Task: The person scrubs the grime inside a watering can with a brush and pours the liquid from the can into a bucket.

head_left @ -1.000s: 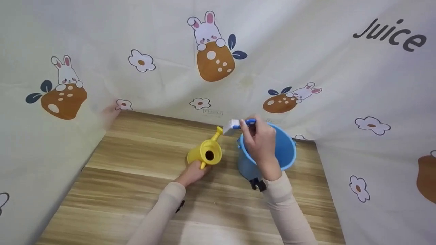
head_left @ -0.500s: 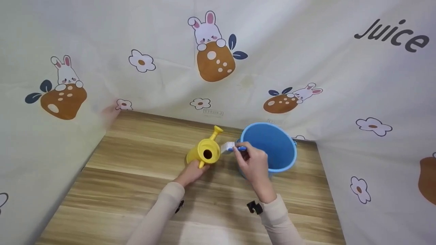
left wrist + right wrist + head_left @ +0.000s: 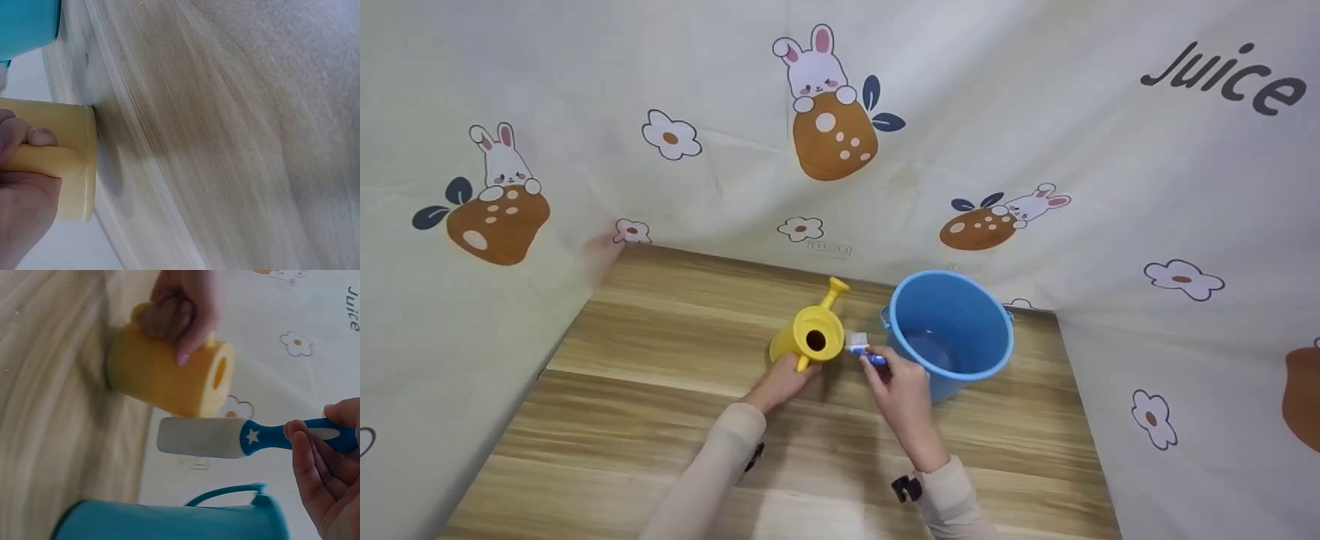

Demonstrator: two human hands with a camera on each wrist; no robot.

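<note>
My left hand (image 3: 784,381) grips the handle of a yellow watering can (image 3: 819,332), its fingers curled round the handle in the left wrist view. The can's open top and dark filling hole face up towards the head camera, and its spout points away towards the back wall. Between the can and a blue bucket (image 3: 952,322), my right hand (image 3: 906,394) pinches the blue handle of a brush (image 3: 202,437). The brush has a white head with pale bristles, held close to the can's right side. Whether the bristles touch it I cannot tell.
The bucket stands upright on the wood-patterned floor (image 3: 660,337), right of the brush, its handle folded down. Pale fabric walls (image 3: 720,187) with rabbit and flower prints enclose the floor at the back and both sides.
My right hand has brought the brush from above the bucket's rim down and towards me, beside the can; the bristles now turn upward. The left hand and can have hardly moved.
</note>
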